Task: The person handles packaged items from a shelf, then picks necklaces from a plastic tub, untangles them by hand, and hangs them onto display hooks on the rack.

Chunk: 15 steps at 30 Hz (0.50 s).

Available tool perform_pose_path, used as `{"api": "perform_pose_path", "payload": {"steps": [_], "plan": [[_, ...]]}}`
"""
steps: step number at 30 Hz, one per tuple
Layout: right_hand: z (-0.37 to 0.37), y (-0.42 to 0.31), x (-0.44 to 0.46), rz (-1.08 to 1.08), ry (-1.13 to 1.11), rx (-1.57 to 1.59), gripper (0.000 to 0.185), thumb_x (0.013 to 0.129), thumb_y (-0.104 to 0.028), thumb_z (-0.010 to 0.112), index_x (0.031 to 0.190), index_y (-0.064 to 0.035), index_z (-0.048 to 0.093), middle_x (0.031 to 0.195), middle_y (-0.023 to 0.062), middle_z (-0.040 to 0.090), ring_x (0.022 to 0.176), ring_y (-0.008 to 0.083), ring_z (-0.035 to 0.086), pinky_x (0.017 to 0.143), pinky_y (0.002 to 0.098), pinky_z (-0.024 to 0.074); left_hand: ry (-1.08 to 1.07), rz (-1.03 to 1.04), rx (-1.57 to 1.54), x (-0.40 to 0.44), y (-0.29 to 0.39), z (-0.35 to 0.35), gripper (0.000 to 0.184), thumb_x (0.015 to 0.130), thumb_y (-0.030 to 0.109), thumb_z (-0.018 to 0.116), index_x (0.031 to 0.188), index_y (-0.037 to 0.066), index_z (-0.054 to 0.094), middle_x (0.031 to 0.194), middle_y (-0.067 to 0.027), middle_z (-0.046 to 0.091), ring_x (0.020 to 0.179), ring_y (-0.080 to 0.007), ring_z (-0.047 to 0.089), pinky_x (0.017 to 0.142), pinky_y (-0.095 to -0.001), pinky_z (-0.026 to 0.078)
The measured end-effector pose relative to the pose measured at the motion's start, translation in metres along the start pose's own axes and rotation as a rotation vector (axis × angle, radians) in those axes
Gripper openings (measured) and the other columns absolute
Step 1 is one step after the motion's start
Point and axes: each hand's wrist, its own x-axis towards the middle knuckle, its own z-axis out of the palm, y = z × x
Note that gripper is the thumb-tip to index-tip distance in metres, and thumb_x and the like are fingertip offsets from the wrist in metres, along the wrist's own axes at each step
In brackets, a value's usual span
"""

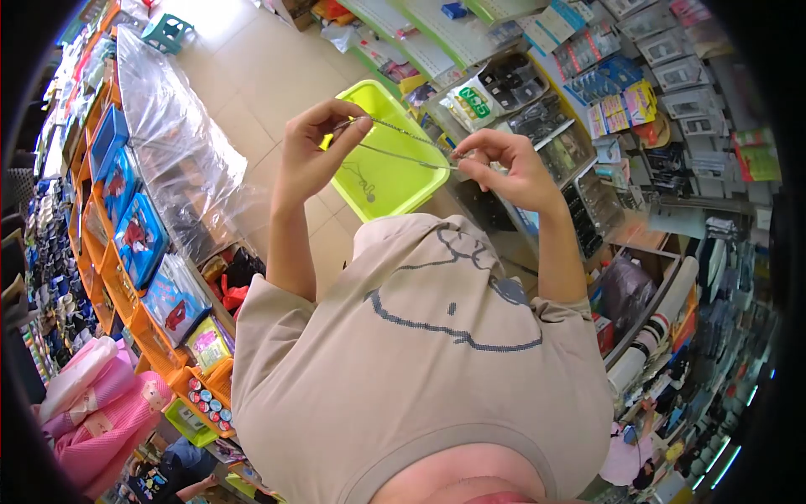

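A thin dark chain (405,132) is stretched between my two hands above a lime-green plastic tray (382,94). My left hand (330,143) pinches one end between thumb and forefinger, over the tray's left side. At the tray's right edge, my right hand (497,166) pinches the other end. A second strand, lighter and straighter, runs below the first and also reaches both hands. Another thin chain (369,193) with a small round piece lies on the tray floor.
Shelves with packaged goods (609,80) rise at the right. Orange racks (109,260) and clear plastic sheeting (172,139) line the left. A green stool (167,34) stands on the tiled floor. Part of another person (180,475) shows at the lower left.
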Motion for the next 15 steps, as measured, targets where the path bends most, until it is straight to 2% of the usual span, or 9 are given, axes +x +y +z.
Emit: {"api": "perform_pose_path", "payload": {"steps": [2,3,6,7,10,11,14,15], "plan": [[-0.001,-0.011,-0.003,0.009,-0.037,0.014,0.018,0.094,-0.007,0.072,0.110,0.0011,0.070,0.080,-0.0009,0.065,0.070,0.0029,0.058,0.060,0.0198,0.0457,-0.037,0.045,-0.108,0.006,0.002,0.019,0.012,0.098,0.006,0.070,0.104,-0.003,0.066,0.092,0.0000,0.064,0.081,-0.0051,0.058,0.070,-0.0212,0.045],[0.000,-0.014,-0.005,0.052,-0.028,0.079,0.020,0.094,-0.006,0.072,0.112,0.0009,0.068,0.083,-0.0009,0.064,0.071,0.0032,0.058,0.063,0.0198,0.0468,-0.070,0.069,-0.118,0.009,0.010,0.028,0.011,0.100,0.007,0.067,0.105,-0.002,0.063,0.093,-0.0014,0.062,0.081,-0.0069,0.059,0.070,-0.0222,0.047],[-0.001,-0.002,0.000,-0.111,0.045,0.082,0.024,0.093,-0.006,0.073,0.115,0.0012,0.067,0.086,-0.0011,0.064,0.072,0.0033,0.058,0.065,0.0201,0.0470,-0.138,-0.009,-0.220,0.019,0.023,0.049,0.011,0.102,0.008,0.063,0.107,-0.002,0.060,0.090,-0.0023,0.061,0.079,-0.0087,0.060,0.070,-0.0237,0.048],[-0.004,-0.001,0.000,-0.104,0.040,0.153,0.027,0.095,-0.011,0.073,0.118,0.0002,0.065,0.085,-0.0016,0.060,0.075,0.0033,0.056,0.069,0.0214,0.0482,-0.186,0.021,-0.250,0.023,0.022,0.053,0.012,0.103,0.009,0.060,0.108,-0.002,0.057,0.089,-0.0030,0.059,0.077,-0.0096,0.059,0.070,-0.0246,0.049],[-0.010,-0.013,-0.003,-0.060,0.032,-0.046,0.030,0.095,-0.013,0.073,0.120,0.0000,0.063,0.084,-0.0010,0.061,0.073,0.0027,0.053,0.067,0.0213,0.0459,-0.234,0.023,-0.361,0.029,0.019,0.070,0.012,0.104,0.009,0.059,0.109,-0.002,0.057,0.089,-0.0030,0.059,0.077,-0.0099,0.059,0.070,-0.0250,0.049],[-0.008,-0.016,-0.006,-0.048,0.036,-0.091,0.024,0.096,-0.015,0.072,0.115,-0.0005,0.066,0.077,-0.0017,0.059,0.064,0.0020,0.048,0.059,0.0201,0.0414,-0.249,0.027,-0.355,0.030,0.018,0.075,0.012,0.103,0.010,0.060,0.107,-0.001,0.057,0.088,-0.0020,0.059,0.078,-0.0092,0.059,0.071,-0.0249,0.050],[-0.007,-0.026,-0.012,0.060,0.056,-0.109,0.019,0.097,-0.016,0.071,0.108,-0.0011,0.070,0.071,-0.0028,0.058,0.056,0.0013,0.047,0.050,0.0200,0.0361,-0.282,0.016,-0.340,0.035,0.009,0.083,0.013,0.102,0.012,0.064,0.104,0.000,0.060,0.087,-0.0002,0.060,0.081,-0.0080,0.060,0.074,-0.0248,0.051],[-0.002,-0.030,-0.012,0.028,0.140,-0.085,0.017,0.099,-0.016,0.070,0.100,0.0002,0.071,0.069,-0.0021,0.060,0.054,0.0015,0.052,0.047,0.0202,0.0381,-0.290,0.000,-0.333,0.035,0.004,0.082,0.014,0.101,0.013,0.067,0.103,0.000,0.062,0.087,-0.0003,0.061,0.082,-0.0080,0.060,0.075,-0.0249,0.051]]}}
